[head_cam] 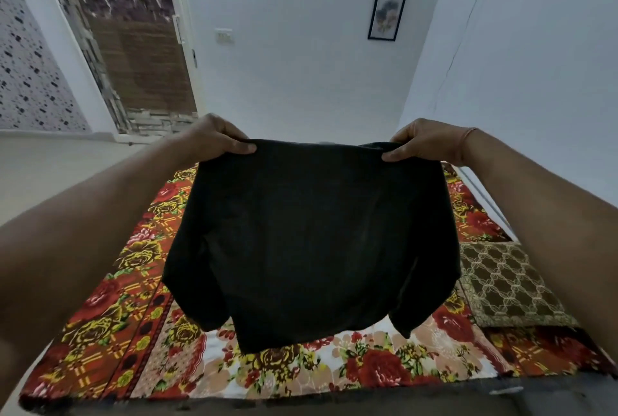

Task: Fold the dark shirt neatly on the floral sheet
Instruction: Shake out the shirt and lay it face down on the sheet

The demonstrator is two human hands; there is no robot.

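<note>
Nearest me I see the floral sheet (301, 362) spread flat, with a brown patterned cushion (508, 285) lying on its right side. Above the sheet hangs the dark shirt (311, 241), lifted clear of it, short sleeves drooping at the lower corners. At its top edge my left hand (214, 138) and right hand (424, 143) each have their fingers (242, 148) pinched closed on a corner, stretching the cloth between them; beyond stand a white wall and a framed picture (387, 15).
</note>
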